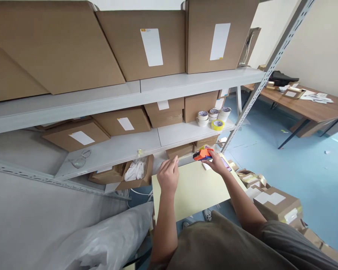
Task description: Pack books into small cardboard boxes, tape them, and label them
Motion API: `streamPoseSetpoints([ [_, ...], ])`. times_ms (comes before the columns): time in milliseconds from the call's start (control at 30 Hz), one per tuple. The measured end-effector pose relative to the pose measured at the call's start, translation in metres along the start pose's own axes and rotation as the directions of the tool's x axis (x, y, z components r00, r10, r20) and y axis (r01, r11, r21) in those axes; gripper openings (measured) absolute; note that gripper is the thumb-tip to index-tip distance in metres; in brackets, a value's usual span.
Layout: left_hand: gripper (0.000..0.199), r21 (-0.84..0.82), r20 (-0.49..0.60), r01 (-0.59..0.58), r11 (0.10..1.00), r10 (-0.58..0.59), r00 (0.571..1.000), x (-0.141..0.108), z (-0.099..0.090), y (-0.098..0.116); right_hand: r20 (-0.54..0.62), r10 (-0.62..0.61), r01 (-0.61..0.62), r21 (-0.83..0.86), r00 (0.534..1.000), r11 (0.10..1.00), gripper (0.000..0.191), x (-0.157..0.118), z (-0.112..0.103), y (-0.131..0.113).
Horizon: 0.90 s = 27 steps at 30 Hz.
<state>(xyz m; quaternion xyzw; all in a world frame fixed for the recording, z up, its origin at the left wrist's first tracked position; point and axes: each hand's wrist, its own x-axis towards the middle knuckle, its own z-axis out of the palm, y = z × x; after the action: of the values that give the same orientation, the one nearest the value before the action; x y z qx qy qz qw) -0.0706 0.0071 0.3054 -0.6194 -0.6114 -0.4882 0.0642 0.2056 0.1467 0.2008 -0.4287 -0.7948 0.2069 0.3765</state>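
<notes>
My right hand (216, 163) is closed around an orange and dark blue tape dispenser (203, 153) with a yellowish roll of tape in it. To its left, my left hand (168, 175) is raised with thumb and fingers pinched together. A thin pale strip of tape (185, 157) appears to run from the dispenser to those fingertips. Both hands are above a pale yellow tabletop (191, 191). A phone (225, 164) lies on the tabletop by my right wrist, partly covered, with something white beside it.
A metal shelf rack (124, 142) with cardboard boxes stands ahead, holding white tape rolls (202, 118) and a yellow one (217, 125). Cardboard boxes (277, 204) are piled on the right floor. A large plastic bag (112, 240) is at lower left; a wooden table (312, 101) stands farther right.
</notes>
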Motion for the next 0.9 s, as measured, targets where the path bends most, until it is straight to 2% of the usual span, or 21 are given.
streamPoseSetpoints([
  [100, 0.031, 0.006, -0.111, -0.062, 0.998, 0.063, 0.992, 0.003, 0.008, 0.009, 0.018, -0.019, 0.017, 0.084, 1.000, 0.996, 0.065, 0.013, -0.001, 0.011],
  [233, 0.031, 0.024, -0.172, -0.089, 0.996, 0.092, 0.981, 0.009, 0.014, 0.027, 0.032, -0.033, 0.026, 0.200, 0.999, 0.980, 0.064, 0.028, -0.006, 0.022],
  [400, 0.028, 0.068, -0.188, -0.020, 0.997, 0.033, 0.982, 0.016, 0.031, 0.041, 0.109, -0.024, -0.004, 0.247, 0.994, 0.969, 0.063, 0.046, -0.016, 0.040],
  [500, 0.031, 0.071, -0.165, 0.063, 0.995, -0.050, 0.985, 0.022, 0.049, 0.033, 0.176, -0.019, -0.013, 0.180, 0.984, 0.984, 0.060, 0.065, -0.021, 0.050],
  [567, 0.032, 0.082, -0.156, 0.195, 0.977, -0.181, 0.971, 0.027, 0.063, 0.022, 0.218, 0.031, -0.053, 0.093, 0.975, 0.994, 0.062, 0.081, -0.022, 0.055],
  [633, 0.043, 0.076, -0.126, 0.371, 0.925, -0.361, 0.924, 0.035, 0.076, 0.008, 0.240, 0.105, -0.103, -0.019, 0.965, 0.994, 0.065, 0.100, -0.020, 0.057],
  [700, 0.069, 0.040, -0.055, 0.527, 0.849, -0.525, 0.849, 0.043, 0.088, -0.007, 0.245, 0.137, -0.109, -0.125, 0.960, 0.986, 0.062, 0.120, -0.017, 0.058],
  [767, 0.082, -0.012, 0.029, 0.624, 0.781, -0.624, 0.781, 0.051, 0.101, -0.021, 0.243, 0.112, -0.063, -0.201, 0.964, 0.978, 0.054, 0.139, -0.010, 0.059],
  [900, 0.085, -0.213, 0.210, 0.774, 0.596, -0.746, 0.632, 0.063, 0.131, -0.041, 0.260, 0.041, 0.039, -0.292, 0.965, 0.956, 0.047, 0.173, 0.008, 0.064],
])
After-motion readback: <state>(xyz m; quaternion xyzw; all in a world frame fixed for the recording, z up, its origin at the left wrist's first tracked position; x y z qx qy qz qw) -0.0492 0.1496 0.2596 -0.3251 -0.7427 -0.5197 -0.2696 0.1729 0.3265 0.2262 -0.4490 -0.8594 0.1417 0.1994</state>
